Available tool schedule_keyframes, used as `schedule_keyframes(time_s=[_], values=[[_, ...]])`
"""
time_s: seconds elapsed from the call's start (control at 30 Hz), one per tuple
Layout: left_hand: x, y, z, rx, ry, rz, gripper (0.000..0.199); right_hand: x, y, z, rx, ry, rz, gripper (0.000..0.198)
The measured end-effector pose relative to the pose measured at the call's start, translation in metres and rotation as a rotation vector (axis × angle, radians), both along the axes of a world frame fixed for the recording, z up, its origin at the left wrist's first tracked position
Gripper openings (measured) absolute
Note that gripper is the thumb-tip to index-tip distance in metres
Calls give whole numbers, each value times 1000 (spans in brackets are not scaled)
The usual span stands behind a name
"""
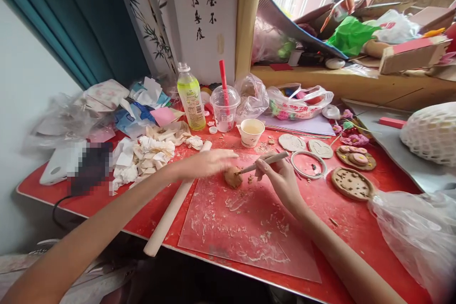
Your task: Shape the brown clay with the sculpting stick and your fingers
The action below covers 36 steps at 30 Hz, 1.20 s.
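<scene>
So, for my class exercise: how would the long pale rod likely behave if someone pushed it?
The long pale rod would probably roll sideways, since it looks round. It is likely stiff, as it lies straight. Pushed towards the person, it might fall, as its near end appears to jut past the red table.

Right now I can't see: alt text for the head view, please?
The right hand holds a pen-like tool, its tip at a brown clay-like lump; the left hand, blurred, is open close beside it. The lump sits on a clear sheet on a red table, with a rolling pin under the left wrist and a paper cup behind.
</scene>
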State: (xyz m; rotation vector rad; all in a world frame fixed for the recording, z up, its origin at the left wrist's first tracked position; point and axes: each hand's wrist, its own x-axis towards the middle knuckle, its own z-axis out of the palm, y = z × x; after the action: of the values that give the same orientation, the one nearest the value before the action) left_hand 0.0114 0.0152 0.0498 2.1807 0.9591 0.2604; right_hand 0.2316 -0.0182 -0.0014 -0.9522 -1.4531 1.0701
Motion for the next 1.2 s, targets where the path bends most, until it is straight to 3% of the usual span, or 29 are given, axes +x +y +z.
schedule_keyframes(time_s=[0.1,0.23,0.37,0.47,0.6,0.67,0.8,0.87,1.07,1.2], values=[[1,-4,-15,191,146,-149,36,-9,-6,8,104,-267,-46,20],[3,-7,-37,420,121,-134,26,-23,-1,24,231,-478,-7,22],[4,-6,-42,586,162,-125,17,-29,14,38,109,-485,12,22],[7,-3,-42,618,214,-108,14,-33,16,40,-7,-326,71,20],[11,-3,-42,645,230,-102,9,-39,10,38,-159,66,134,21],[13,-5,-41,657,235,-89,4,-38,8,52,-142,252,128,20],[15,-8,-40,674,236,-91,1,-36,13,98,18,480,94,26],[15,-9,-41,664,231,-106,2,-42,15,102,40,490,184,30],[15,-5,-41,584,136,-53,5,-62,17,52,-202,369,271,36],[13,-2,-41,583,152,-42,11,-56,17,69,-110,420,380,34]])
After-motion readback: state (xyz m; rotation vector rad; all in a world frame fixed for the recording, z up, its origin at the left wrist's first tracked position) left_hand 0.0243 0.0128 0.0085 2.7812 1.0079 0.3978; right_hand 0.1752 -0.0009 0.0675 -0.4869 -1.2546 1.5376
